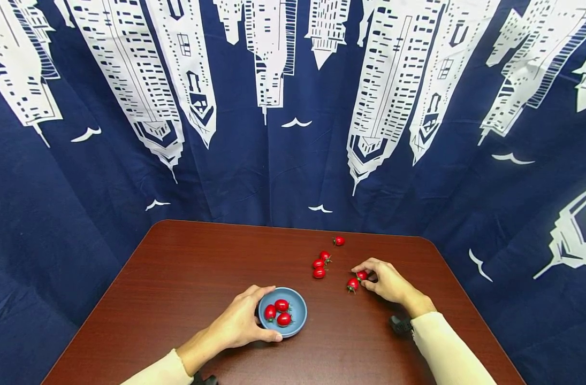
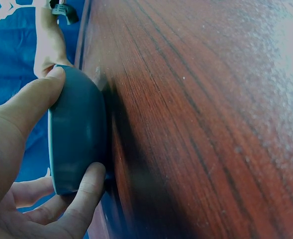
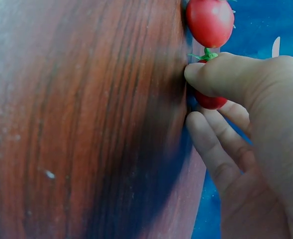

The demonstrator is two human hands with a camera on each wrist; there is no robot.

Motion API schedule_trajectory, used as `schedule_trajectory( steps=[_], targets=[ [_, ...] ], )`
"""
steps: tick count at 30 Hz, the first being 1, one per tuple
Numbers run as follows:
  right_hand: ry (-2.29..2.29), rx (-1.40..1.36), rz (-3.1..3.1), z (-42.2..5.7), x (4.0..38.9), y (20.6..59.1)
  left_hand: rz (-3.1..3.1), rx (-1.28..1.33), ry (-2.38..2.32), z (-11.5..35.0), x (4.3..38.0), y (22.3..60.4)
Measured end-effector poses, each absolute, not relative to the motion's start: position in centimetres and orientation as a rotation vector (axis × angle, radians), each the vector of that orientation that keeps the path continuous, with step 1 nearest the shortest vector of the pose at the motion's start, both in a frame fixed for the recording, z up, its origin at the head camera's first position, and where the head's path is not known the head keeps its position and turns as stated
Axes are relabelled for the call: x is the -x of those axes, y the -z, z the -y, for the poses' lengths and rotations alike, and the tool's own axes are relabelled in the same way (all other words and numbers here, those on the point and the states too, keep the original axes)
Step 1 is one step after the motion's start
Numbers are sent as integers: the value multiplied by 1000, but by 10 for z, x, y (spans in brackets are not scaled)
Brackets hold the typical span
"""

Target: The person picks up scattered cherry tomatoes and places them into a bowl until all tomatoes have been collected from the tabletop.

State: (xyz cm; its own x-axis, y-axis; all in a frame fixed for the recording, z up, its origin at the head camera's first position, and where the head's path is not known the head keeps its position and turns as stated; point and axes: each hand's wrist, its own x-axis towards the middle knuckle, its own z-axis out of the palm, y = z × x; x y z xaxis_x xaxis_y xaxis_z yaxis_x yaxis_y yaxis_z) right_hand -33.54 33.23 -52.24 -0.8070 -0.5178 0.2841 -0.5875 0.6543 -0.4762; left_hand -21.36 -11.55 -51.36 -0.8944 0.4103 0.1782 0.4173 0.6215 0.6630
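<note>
My left hand (image 1: pixel 244 320) grips a small blue bowl (image 1: pixel 299 315) from its left side, thumb on the near rim and fingers on the far rim. Three red cherry tomatoes (image 1: pixel 281 305) with green stems lie inside it. In the left wrist view the bowl (image 2: pixel 79 134) shows its smooth outer wall, and its inside is hidden. Over to the right, my right hand (image 1: pixel 386 280) has thumb and fingers around a cherry tomato (image 1: pixel 362 275) at table level. A second cherry tomato (image 1: pixel 352 284) lies right beside that one. The right wrist view shows the thumb covering part of the held tomato (image 3: pixel 211 101).
Three cherry tomatoes (image 1: pixel 319 263) lie clustered near the middle of the brown wooden table (image 1: pixel 201 256). Another cherry tomato (image 1: pixel 339 241) is by the table's far edge. A dark blue curtain (image 1: pixel 283 171) with white buildings hangs behind.
</note>
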Motion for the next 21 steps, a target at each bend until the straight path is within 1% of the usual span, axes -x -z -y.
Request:
schedule_trajectory(
  steps=[21],
  targets=[
    [-893,-757,2743,-334,330,516,2829,708,1176,116,213,513]
  ],
)
